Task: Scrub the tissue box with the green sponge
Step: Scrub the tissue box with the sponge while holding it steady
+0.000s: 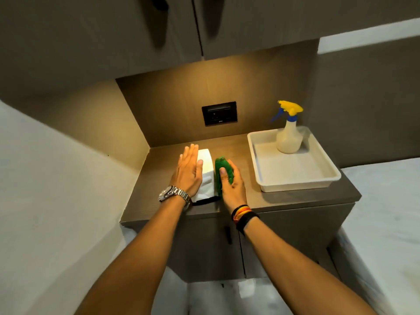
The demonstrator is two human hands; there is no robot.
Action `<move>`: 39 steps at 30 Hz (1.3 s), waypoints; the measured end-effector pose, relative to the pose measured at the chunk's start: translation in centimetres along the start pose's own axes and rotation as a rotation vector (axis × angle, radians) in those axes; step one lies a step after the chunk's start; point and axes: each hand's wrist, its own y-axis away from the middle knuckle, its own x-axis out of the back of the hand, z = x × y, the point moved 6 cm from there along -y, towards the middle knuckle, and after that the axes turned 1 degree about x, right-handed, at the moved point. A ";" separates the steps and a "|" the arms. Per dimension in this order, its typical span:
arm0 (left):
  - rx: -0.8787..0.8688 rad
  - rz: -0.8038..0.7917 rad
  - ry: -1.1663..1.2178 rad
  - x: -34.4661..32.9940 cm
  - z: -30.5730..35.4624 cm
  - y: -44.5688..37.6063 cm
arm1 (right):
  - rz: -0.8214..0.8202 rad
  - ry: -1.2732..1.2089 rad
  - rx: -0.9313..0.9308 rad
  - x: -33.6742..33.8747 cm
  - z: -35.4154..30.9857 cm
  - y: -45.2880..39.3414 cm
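White tissue box: on tabletop, steadied by left hand laid flat and open along its left side. Green sponge: gripped in right hand, pressed against right side, apparently for scrubbing.

You see warm light from under the upper cabinet pooling on the back wall and the desk's far edge. The foreground stays dim, the whole view is soft, and lines bow near the frame edges.

Head-worn view, forward-down, close over countertop
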 end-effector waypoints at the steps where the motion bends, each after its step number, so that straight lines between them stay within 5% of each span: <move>1: 0.002 -0.039 -0.036 -0.7 0.5 -0.4 | -0.016 -0.002 -0.007 0.1 0.1 0.2; 13: 0.071 -0.127 -0.114 -1.7 1.0 -0.3 | -0.302 0.105 -0.045 0.7 3.6 -0.4; 30: 0.056 -0.066 -0.089 -2.3 -0.2 -0.6 | -0.324 0.069 0.040 -0.1 4.5 -1.8; 39: 0.036 -0.048 -0.091 -2.3 0.0 -0.6 | -0.344 0.008 -0.072 -0.8 3.8 -7.6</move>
